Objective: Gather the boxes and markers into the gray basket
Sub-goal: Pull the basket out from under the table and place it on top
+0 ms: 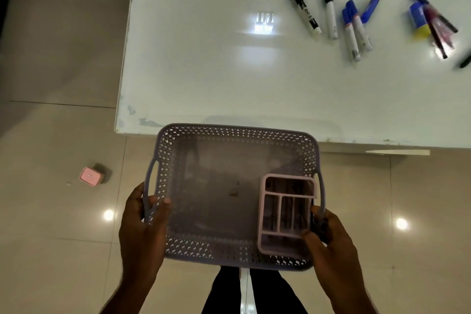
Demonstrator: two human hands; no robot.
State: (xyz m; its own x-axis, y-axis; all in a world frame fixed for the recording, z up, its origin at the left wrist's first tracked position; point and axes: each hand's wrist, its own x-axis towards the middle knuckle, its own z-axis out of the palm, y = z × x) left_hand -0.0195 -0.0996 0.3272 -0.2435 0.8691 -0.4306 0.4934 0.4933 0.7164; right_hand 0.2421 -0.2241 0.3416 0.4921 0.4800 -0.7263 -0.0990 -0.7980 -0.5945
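I hold the gray perforated basket [229, 132] in front of me, just off the near edge of the white table. My left hand [141, 229] grips its left side and my right hand [331, 242] grips its right side. A pink divided organizer box [288, 196] stands inside the basket at the right. Several markers lie on the table at the far right: two black-capped ones [305, 14], blue-capped ones [353, 30], and a further cluster with a blue and yellow item [418, 20]. A small pink box [90, 176] sits on the floor to the left.
The white table [229, 71] fills the upper middle and right, its corner at the left above the basket. Beige floor tiles [63, 237] lie below and to the left. My legs in dark trousers [254, 293] show under the basket.
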